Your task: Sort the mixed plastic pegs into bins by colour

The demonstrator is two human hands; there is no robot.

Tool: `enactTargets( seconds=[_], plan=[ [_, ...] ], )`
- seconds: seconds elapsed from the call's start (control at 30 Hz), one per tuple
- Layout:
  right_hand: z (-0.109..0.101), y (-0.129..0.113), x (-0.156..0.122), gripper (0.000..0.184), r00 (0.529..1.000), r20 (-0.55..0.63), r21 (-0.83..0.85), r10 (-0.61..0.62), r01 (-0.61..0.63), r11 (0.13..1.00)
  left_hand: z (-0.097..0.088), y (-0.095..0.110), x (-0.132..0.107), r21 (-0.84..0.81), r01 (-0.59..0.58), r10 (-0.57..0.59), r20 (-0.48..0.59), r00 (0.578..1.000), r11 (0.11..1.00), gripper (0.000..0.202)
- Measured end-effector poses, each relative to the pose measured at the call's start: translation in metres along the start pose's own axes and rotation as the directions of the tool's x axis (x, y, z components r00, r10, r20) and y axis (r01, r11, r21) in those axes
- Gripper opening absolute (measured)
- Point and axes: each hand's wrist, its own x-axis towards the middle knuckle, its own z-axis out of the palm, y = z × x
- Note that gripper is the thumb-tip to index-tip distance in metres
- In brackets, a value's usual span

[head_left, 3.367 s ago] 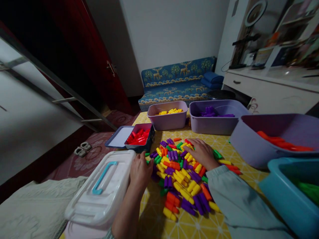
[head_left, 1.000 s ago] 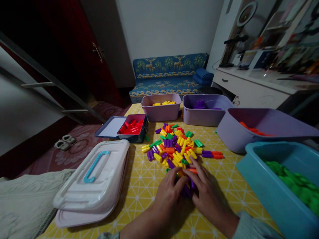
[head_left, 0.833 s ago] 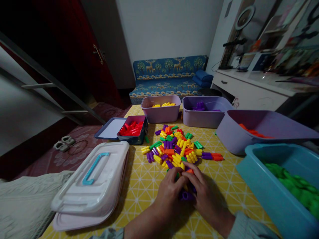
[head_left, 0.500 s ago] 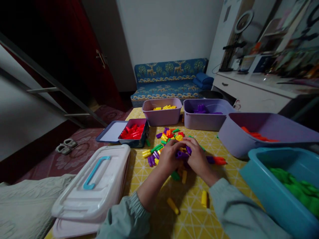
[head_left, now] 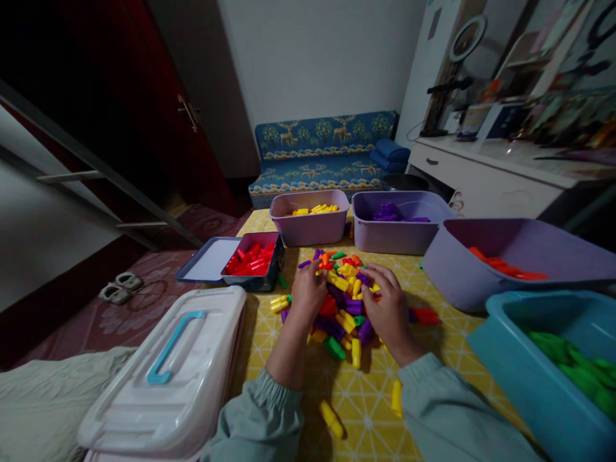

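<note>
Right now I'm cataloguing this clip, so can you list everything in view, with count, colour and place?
pegs: many, yellow, purple, orange, green, red, heaped mid-table
stray pegs: two, yellow, near table edge
tablecloth: one, yellow with white lines, over the table
yellow-peg bin: one, pinkish lilac, far side
purple-peg bin: one, lilac, right of it
orange-peg bin: one, lilac, right side
blue bin: one, blue, near right, green pieces inside
tin: one, dark, left of pile, red pegs inside
lidded box: one, white with blue handle, near left
sofa: one, blue patterned, far wall
slippers: pair, pale, floor left
left hand: one, pile's left side, grip unclear
right hand: one, pile's right side, grip unclear
</note>
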Motion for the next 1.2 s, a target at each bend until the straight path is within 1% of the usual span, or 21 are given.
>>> enactTargets(
  seconds=[0.07, 0.17, 0.27, 0.3, 0.37, 0.43, 0.5, 0.57, 0.63, 0.7, 0.73, 0.77, 0.8, 0.87, 0.9, 0.93, 0.97, 1.0, 1.07, 1.13, 1.2],
  plan=[
    [0.003, -0.003, -0.002, 0.031, 1.0, 0.02, 0.024, -0.013, 0.012, 1.0, 0.001, -0.003, -0.003, 0.006, -0.031, 0.031, 0.016, 0.999, 1.0, 0.045],
    [0.007, -0.006, -0.005, 0.027, 0.998, 0.048, 0.044, -0.031, 0.029, 0.999, -0.001, -0.01, -0.007, -0.006, -0.06, 0.061, 0.092, 0.994, 0.998, 0.057],
    [0.01, -0.008, -0.008, 0.024, 0.996, 0.079, 0.062, -0.045, 0.04, 0.997, 0.0, -0.016, -0.008, -0.021, -0.04, 0.042, 0.096, 0.995, 0.999, 0.054],
    [0.011, -0.008, -0.009, 0.023, 0.995, 0.092, 0.065, -0.044, 0.038, 0.997, 0.001, -0.018, -0.007, -0.032, -0.027, 0.029, 0.071, 0.997, 0.999, 0.049],
    [0.012, -0.008, -0.01, 0.021, 0.993, 0.115, 0.071, -0.038, 0.03, 0.997, 0.003, -0.019, -0.007, -0.077, -0.001, -0.001, -0.02, 1.0, 0.997, 0.039],
    [0.012, -0.008, -0.011, 0.021, 0.993, 0.116, 0.083, -0.028, 0.018, 0.996, 0.002, -0.018, -0.006, -0.173, 0.02, -0.045, -0.141, 0.989, 0.985, 0.034],
    [0.012, -0.008, -0.01, 0.022, 0.994, 0.104, 0.108, -0.017, 0.006, 0.994, -0.001, -0.016, -0.004, -0.31, 0.024, -0.095, -0.217, 0.972, 0.95, 0.034],
    [0.012, -0.008, -0.01, 0.023, 0.995, 0.103, 0.147, 0.008, -0.023, 0.989, -0.005, -0.013, -0.002, -0.459, 0.035, -0.137, -0.192, 0.972, 0.888, 0.029],
    [0.012, -0.009, -0.009, 0.025, 0.992, 0.114, 0.198, 0.049, -0.071, 0.978, -0.006, -0.009, -0.001, -0.593, 0.057, -0.145, -0.102, 0.984, 0.803, 0.024],
    [0.013, -0.011, -0.01, 0.027, 0.988, 0.126, 0.241, 0.085, -0.114, 0.964, -0.006, -0.004, -0.001, -0.671, 0.074, -0.127, -0.03, 0.991, 0.738, 0.021],
    [0.013, -0.012, -0.01, 0.029, 0.987, 0.133, 0.256, 0.095, -0.127, 0.958, -0.007, -0.002, -0.003, -0.668, 0.073, -0.113, -0.016, 0.994, 0.74, 0.02],
    [0.013, -0.013, -0.01, 0.03, 0.985, 0.142, 0.266, 0.1, -0.136, 0.954, -0.007, 0.0, -0.005, -0.631, 0.063, -0.1, -0.023, 0.995, 0.773, 0.02],
    [0.013, -0.014, -0.01, 0.032, 0.983, 0.155, 0.272, 0.103, -0.143, 0.952, -0.008, 0.003, -0.008, -0.558, 0.039, -0.082, -0.053, 0.995, 0.829, 0.019],
    [0.014, -0.015, -0.011, 0.035, 0.978, 0.183, 0.273, 0.102, -0.15, 0.95, -0.011, 0.007, -0.015, -0.337, -0.04, -0.008, -0.142, 0.99, 0.941, 0.021],
    [0.014, -0.015, -0.011, 0.037, 0.976, 0.194, 0.268, 0.099, -0.15, 0.952, -0.014, 0.01, -0.02, -0.224, -0.081, 0.04, -0.184, 0.982, 0.971, 0.022],
    [0.014, -0.015, -0.011, 0.039, 0.975, 0.202, 0.259, 0.096, -0.148, 0.954, -0.016, 0.012, -0.024, -0.139, -0.112, 0.081, -0.216, 0.973, 0.984, 0.024],
    [0.015, -0.014, -0.011, 0.04, 0.974, 0.207, 0.248, 0.092, -0.144, 0.958, -0.017, 0.015, -0.029, -0.102, -0.129, 0.103, -0.233, 0.967, 0.986, 0.024],
    [0.015, -0.014, -0.011, 0.042, 0.974, 0.211, 0.236, 0.085, -0.136, 0.962, -0.018, 0.017, -0.033, -0.117, -0.13, 0.1, -0.235, 0.967, 0.985, 0.024],
    [0.015, -0.013, -0.012, 0.045, 0.974, 0.216, 0.223, 0.068, -0.117, 0.968, -0.018, 0.021, -0.04, -0.265, -0.094, 0.042, -0.198, 0.979, 0.96, 0.02],
    [0.014, -0.013, -0.012, 0.044, 0.974, 0.223, 0.218, 0.046, -0.096, 0.971, -0.015, 0.023, -0.046, -0.446, -0.044, -0.012, -0.123, 0.992, 0.894, 0.016],
    [0.012, -0.014, -0.012, 0.038, 0.974, 0.225, 0.215, 0.029, -0.079, 0.973, -0.011, 0.022, -0.05, -0.557, -0.014, -0.031, -0.072, 0.997, 0.83, 0.012]
  ],
)
